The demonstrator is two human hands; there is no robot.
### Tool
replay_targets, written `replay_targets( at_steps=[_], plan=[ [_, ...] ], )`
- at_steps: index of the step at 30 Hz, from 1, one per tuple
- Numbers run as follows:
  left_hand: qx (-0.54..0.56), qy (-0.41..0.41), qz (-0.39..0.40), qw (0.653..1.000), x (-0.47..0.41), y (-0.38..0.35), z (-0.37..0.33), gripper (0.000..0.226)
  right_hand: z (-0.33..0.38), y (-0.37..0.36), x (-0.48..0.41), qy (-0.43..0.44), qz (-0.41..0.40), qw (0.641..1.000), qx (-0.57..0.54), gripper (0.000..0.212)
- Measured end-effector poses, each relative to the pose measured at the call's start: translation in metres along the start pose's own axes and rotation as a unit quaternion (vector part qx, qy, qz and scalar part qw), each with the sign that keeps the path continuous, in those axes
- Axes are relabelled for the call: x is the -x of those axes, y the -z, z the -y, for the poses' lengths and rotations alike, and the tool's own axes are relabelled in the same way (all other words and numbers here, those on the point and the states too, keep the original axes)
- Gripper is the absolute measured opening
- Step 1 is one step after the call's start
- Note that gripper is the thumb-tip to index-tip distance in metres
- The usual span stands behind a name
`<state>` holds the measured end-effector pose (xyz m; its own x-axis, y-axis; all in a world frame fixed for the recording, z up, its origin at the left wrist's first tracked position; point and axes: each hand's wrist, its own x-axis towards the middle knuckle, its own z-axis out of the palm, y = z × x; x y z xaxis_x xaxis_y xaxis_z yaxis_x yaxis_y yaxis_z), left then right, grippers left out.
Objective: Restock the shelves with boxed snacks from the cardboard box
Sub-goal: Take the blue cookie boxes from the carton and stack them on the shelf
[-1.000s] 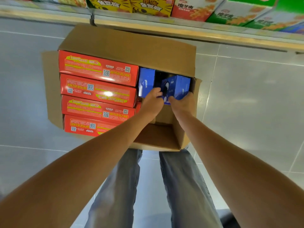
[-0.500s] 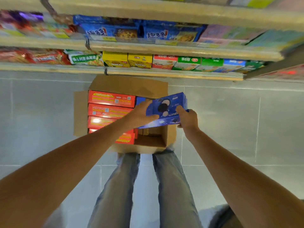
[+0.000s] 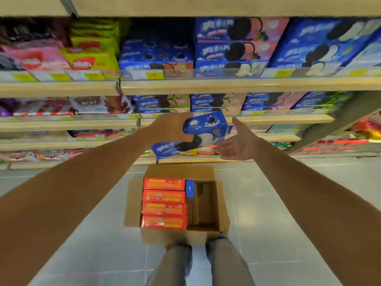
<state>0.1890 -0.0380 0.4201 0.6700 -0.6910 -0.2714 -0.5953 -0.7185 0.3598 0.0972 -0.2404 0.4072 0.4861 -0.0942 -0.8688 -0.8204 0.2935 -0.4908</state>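
My left hand (image 3: 168, 129) grips a blue cookie box (image 3: 198, 134) by its left side and holds it up in front of the shelves. To the right of the box, my right hand (image 3: 237, 142) is spread with straight fingers, its fingertips at the box's lower right corner. Below, the open cardboard box (image 3: 179, 172) stands on the floor. Inside it lie several red snack boxes (image 3: 164, 203) stacked at the left and one blue box (image 3: 190, 188) on edge beside them.
Shelves (image 3: 226, 85) run across the view, stocked with blue cookie boxes (image 3: 233, 50) at centre and right and bagged snacks (image 3: 68, 58) at the left. A dark gap (image 3: 162, 29) shows above one blue stack. Grey tile floor (image 3: 288, 203) surrounds the carton; my legs (image 3: 198, 265) stand just behind it.
The blue cookie box has risen from the carton to shelf height. My right hand has let go of it and spread out; my left hand still grips it. The view has tilted up.
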Motion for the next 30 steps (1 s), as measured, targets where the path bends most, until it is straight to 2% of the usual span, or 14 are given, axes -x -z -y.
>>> replay_targets(
  at_steps=[2,5,7,10,14,16,18,19,21,22,25,26,28,30],
  plan=[
    [0.095,0.028,0.048,0.994,0.003,0.041,0.001,0.064,0.021,-0.011,0.033,0.075,-0.056,0.992,0.089,0.076],
    [0.124,0.030,0.079,0.989,0.013,0.105,-0.010,0.070,0.055,-0.028,0.081,0.248,-0.107,0.953,0.136,0.061],
    [0.127,0.028,0.076,0.989,0.022,0.145,-0.027,0.062,0.077,-0.036,0.115,0.325,-0.106,0.930,0.138,0.079],
    [0.151,0.012,0.078,0.985,0.032,0.187,-0.048,0.028,0.105,-0.046,0.157,0.386,-0.109,0.902,0.161,0.080],
    [0.151,-0.022,0.042,0.987,0.047,0.241,-0.075,0.039,0.140,-0.048,0.212,0.481,-0.140,0.848,0.174,0.057],
    [0.178,-0.017,0.033,0.983,0.054,0.271,-0.092,0.030,0.157,-0.045,0.240,0.516,-0.140,0.829,0.162,0.056],
    [0.175,-0.020,0.025,0.984,0.058,0.298,-0.100,0.030,0.179,-0.042,0.262,0.542,-0.177,0.809,0.142,0.064],
    [0.149,-0.029,0.007,0.988,0.061,0.313,-0.104,0.038,0.192,-0.040,0.276,0.550,-0.193,0.802,0.127,0.064],
    [0.111,-0.042,-0.064,0.991,0.068,0.336,-0.106,0.062,0.218,-0.035,0.295,0.564,-0.212,0.791,0.101,0.038],
    [0.103,-0.043,-0.106,0.988,0.070,0.346,-0.108,0.065,0.229,-0.031,0.302,0.567,-0.214,0.791,0.083,0.034],
    [0.133,-0.057,-0.247,0.958,0.072,0.370,-0.114,0.036,0.257,-0.019,0.324,0.578,-0.214,0.786,0.055,0.045],
    [0.137,-0.057,-0.291,0.945,0.072,0.378,-0.117,0.033,0.268,-0.015,0.329,0.585,-0.213,0.782,0.042,0.047],
    [0.167,-0.049,-0.341,0.924,0.073,0.393,-0.124,0.046,0.287,-0.012,0.340,0.593,-0.220,0.774,0.027,0.051],
    [0.205,-0.054,-0.373,0.903,0.070,0.408,-0.129,0.059,0.305,-0.011,0.352,0.607,-0.213,0.765,0.010,0.046]
  ],
)
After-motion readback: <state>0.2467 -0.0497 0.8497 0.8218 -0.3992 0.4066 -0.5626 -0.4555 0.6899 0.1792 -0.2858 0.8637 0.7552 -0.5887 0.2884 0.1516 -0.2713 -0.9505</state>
